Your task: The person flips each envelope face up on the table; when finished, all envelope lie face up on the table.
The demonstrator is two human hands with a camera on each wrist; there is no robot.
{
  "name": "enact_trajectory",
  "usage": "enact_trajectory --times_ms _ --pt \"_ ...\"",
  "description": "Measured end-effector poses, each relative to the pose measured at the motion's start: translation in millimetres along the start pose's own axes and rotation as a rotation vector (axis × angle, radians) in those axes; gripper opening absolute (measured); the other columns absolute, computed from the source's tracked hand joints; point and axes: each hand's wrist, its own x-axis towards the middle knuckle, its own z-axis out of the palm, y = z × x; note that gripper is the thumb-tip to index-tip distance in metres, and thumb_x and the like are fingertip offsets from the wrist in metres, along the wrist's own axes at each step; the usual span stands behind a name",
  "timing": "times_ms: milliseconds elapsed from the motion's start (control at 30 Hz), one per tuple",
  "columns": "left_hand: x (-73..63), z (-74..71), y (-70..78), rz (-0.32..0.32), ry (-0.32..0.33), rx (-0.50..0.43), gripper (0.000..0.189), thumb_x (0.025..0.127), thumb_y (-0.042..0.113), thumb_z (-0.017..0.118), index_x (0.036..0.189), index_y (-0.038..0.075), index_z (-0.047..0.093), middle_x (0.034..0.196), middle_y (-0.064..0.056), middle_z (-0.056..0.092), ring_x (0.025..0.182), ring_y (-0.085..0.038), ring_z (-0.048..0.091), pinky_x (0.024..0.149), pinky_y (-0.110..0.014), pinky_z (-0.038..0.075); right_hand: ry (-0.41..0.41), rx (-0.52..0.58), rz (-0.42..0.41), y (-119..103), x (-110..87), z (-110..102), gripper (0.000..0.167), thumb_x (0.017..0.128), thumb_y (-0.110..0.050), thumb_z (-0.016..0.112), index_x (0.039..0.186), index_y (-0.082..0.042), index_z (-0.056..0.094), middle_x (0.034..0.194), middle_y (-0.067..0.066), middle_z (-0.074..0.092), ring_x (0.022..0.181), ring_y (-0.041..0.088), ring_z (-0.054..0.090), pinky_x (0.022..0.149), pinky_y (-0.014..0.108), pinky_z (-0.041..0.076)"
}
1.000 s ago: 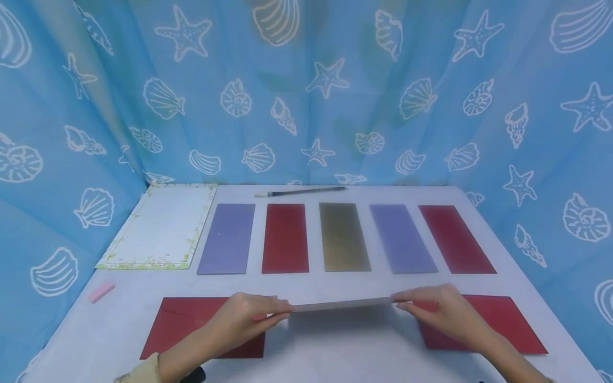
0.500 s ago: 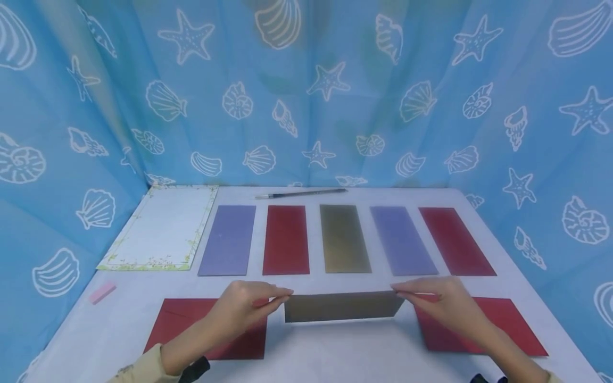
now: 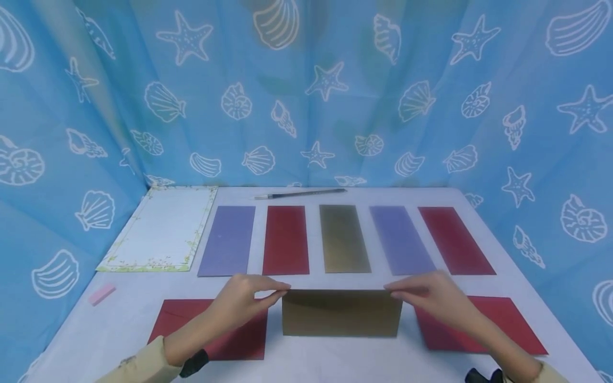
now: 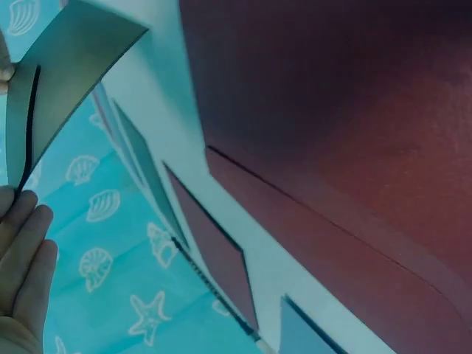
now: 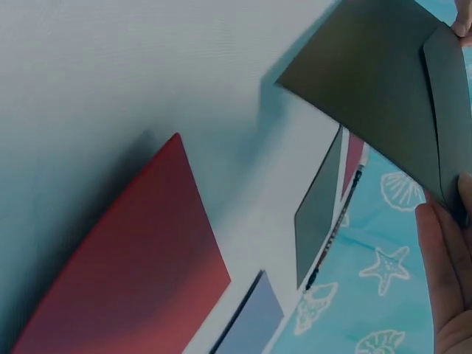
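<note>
envelope [image 3: 340,316], gold, hangs near the front of the table [image 3: 306,367] by its long top edge, between a left red envelope [image 3: 249,336] and a right red envelope [image 3: 507,322], both lying flat. grip: left hand [image 3: 245,298] pinches one upper corner, right hand [image 3: 433,292] the other, thumb and fingers narrowed on the paper. beyond, a row of five flat pieces [image 3: 286,239] lies on the table.

risks, as judged: both holds are small and at the corners, so a loosening on either side would let that end drop and the whole swing askew. hands drawn apart would strain the paper; hands brought together would bow it. if lowered off line, the bottom edge could ride over or nudge a red neighbour.

unclear: whether the bottom edge touches the table; the views do not settle it. a flap [image 5: 451,103] shows along the held edge in both wrist views but is lost in shade in the head view; sealed or loose, cannot tell. contents, if any, not visible. forearms [image 3: 196,339] hide part of each red envelope. each hand is cut off at the border of its own wrist view. the envelope looks curved in the left wrist view; possibly lens distortion.
</note>
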Motion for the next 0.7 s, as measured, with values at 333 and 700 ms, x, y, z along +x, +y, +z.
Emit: enact_trajectory --times_ms 333,700 --pt "7.9 6.9 -10.0 -0.112 -0.079 0.035 0.031 0.078 0.017 0.082 0.108 0.014 0.075 0.100 0.006 0.072 0.097 -0.008 0.067 0.083 -0.024 0.052 -0.030 0.003 0.021 12 10.5 13 0.025 0.086 -0.028 0.074 0.109 -0.018 0.075 0.100 -0.015 0.070 0.094 0.006 0.067 0.076 0.027 0.056" --pt "12.6 14.7 -26.9 -0.114 -0.143 0.024 0.028 0.078 0.015 0.082 0.104 0.013 0.076 0.099 0.005 0.073 0.096 -0.009 0.067 0.083 -0.025 0.053 -0.075 -0.083 -0.110 25 18.6 26 0.032 0.081 -0.018 0.079 0.113 -0.022 0.072 0.106 -0.012 0.070 0.096 0.007 0.067 0.080 0.031 0.055"
